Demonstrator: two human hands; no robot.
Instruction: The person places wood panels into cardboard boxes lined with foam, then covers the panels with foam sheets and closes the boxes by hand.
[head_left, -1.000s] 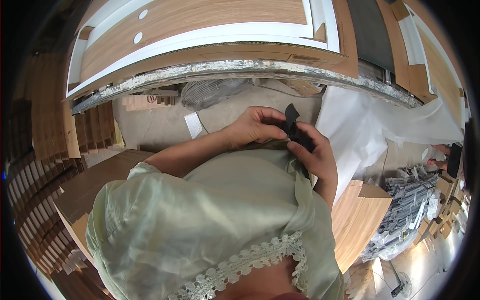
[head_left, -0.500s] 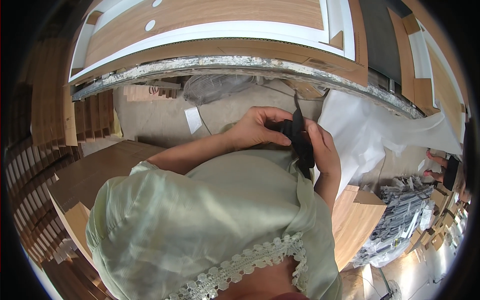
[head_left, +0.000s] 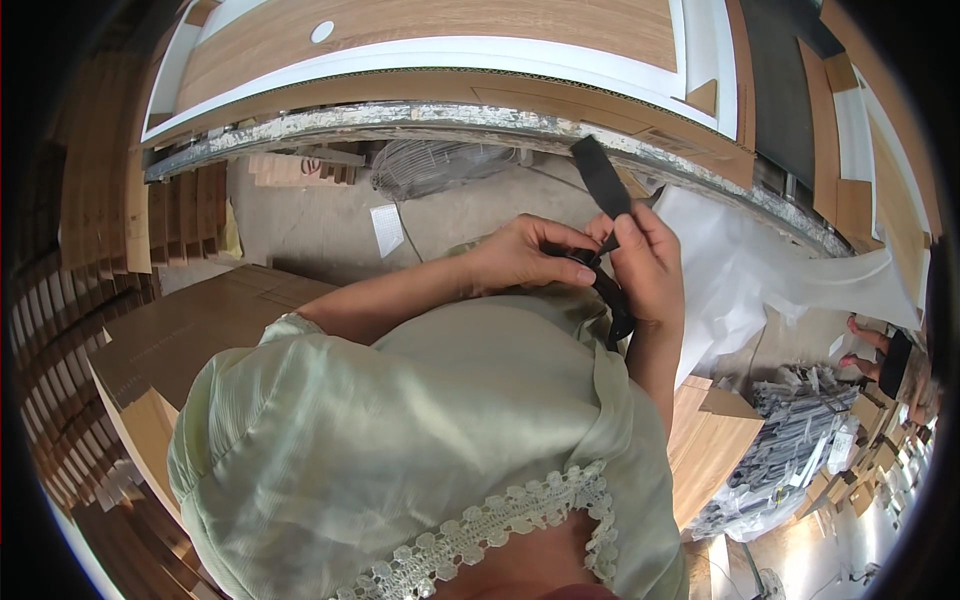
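A black strap [head_left: 603, 178] is between my two hands in front of my waist. Its flat, wide end sticks up past my right hand [head_left: 645, 255], whose thumb and fingers pinch it. My left hand [head_left: 525, 255] is closed on another part of the strap, thumb against fingers, close beside the right. A darker, bunched length of the strap [head_left: 614, 308] hangs down against my pale green top [head_left: 440, 400]. How the parts join between my fingers is hidden.
Ahead stands a worn metal-edged bench [head_left: 400, 118] with an open carton [head_left: 480, 85] holding wood-grain panels. White foam sheet [head_left: 700, 270] drapes at right, above wrapped grey parts [head_left: 790, 430]. A brown carton [head_left: 200, 330] is at left. A wrapped bundle [head_left: 430, 168] lies under the bench.
The strap's wide end now stands up and turns its flat face out, held in my right hand. My right fingers have closed around it. The view has shifted slightly.
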